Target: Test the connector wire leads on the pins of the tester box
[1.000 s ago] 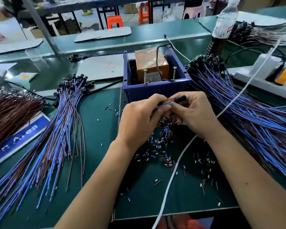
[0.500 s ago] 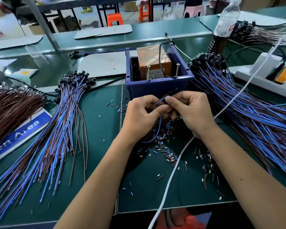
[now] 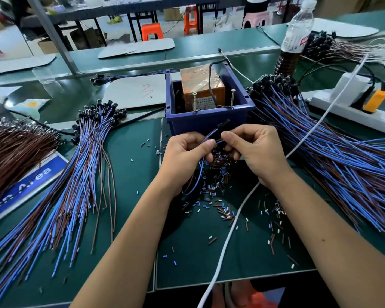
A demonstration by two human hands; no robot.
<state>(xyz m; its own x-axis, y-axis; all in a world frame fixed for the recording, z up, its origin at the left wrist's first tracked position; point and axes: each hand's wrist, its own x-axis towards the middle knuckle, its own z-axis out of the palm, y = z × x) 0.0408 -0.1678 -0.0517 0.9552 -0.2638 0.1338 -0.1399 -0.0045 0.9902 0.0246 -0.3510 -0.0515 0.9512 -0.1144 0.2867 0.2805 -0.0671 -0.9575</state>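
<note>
A blue tester box (image 3: 205, 121) stands at the middle of the green bench, holding an orange block (image 3: 201, 86) and two upright metal pins (image 3: 194, 102) (image 3: 232, 98) at its near rim. Just in front of it my left hand (image 3: 185, 158) and my right hand (image 3: 253, 150) pinch one connector wire (image 3: 211, 134). Its black connector (image 3: 223, 123) points up toward the box wall. The blue and brown leads loop down under my left hand (image 3: 196, 181). Neither lead touches a pin.
A fanned pile of blue and brown wires (image 3: 76, 185) lies at the left, a bigger pile (image 3: 333, 152) at the right. Brown wires (image 3: 11, 150) sit far left. Cut insulation bits (image 3: 218, 196) litter the mat. A white cable (image 3: 238, 210), power strip (image 3: 351, 107) and bottle (image 3: 296, 36) are right.
Both hands have moved up closer to the box front with the wire. The black connector now points at the box wall, and the leads hang in a loop below my left hand.
</note>
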